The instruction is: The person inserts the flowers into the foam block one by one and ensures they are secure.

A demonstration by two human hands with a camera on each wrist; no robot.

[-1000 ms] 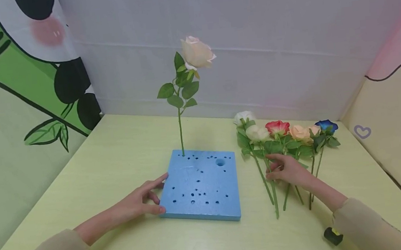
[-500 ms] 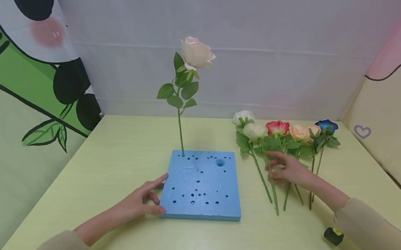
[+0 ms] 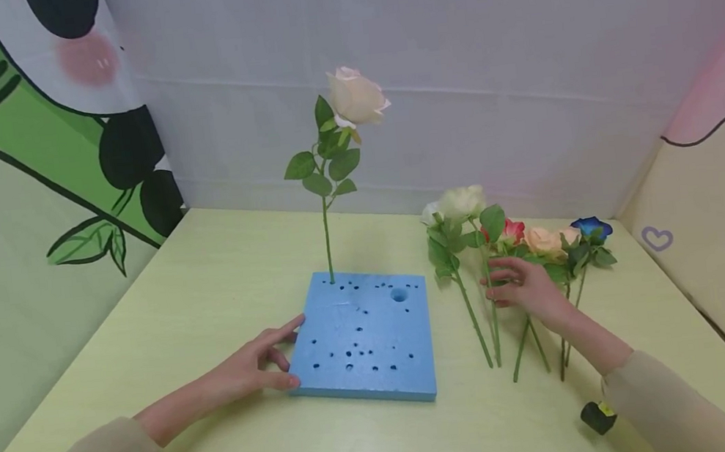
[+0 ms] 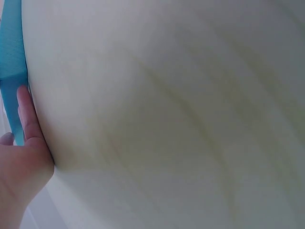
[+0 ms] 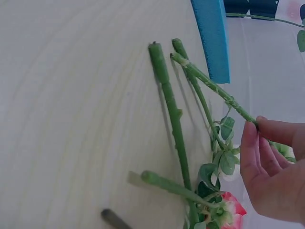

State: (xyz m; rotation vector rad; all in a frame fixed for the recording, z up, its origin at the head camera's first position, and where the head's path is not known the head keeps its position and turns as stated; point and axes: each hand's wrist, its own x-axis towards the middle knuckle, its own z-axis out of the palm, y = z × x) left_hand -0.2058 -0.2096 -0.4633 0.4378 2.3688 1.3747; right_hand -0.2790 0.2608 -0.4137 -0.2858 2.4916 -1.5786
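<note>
A blue foam block [image 3: 387, 334] full of small holes lies on the table. My left hand [image 3: 257, 362] touches its left side, with the index finger and thumb spread along the edge. One pale pink rose [image 3: 357, 95] stands upright in a hole at the block's back left. To the right, my right hand [image 3: 532, 295] pinches the green stem of a creamy white rose [image 3: 462, 202], its bloom raised at the far end. In the right wrist view the stem [image 5: 217, 88] sticks out past thumb and fingertips, above other stems.
Beside the right hand lie a second white rose [image 3: 430, 213], a red rose [image 3: 513, 231], peach roses [image 3: 543, 240] and a blue rose [image 3: 591, 226], stems toward me. A pale fabric wall [image 3: 521, 91] closes the back of the table [image 3: 228, 269].
My right hand has taken hold of the creamy white rose and lifted it; its bloom has moved up and away, over the neighbouring flowers. The left hand and block have stayed put.
</note>
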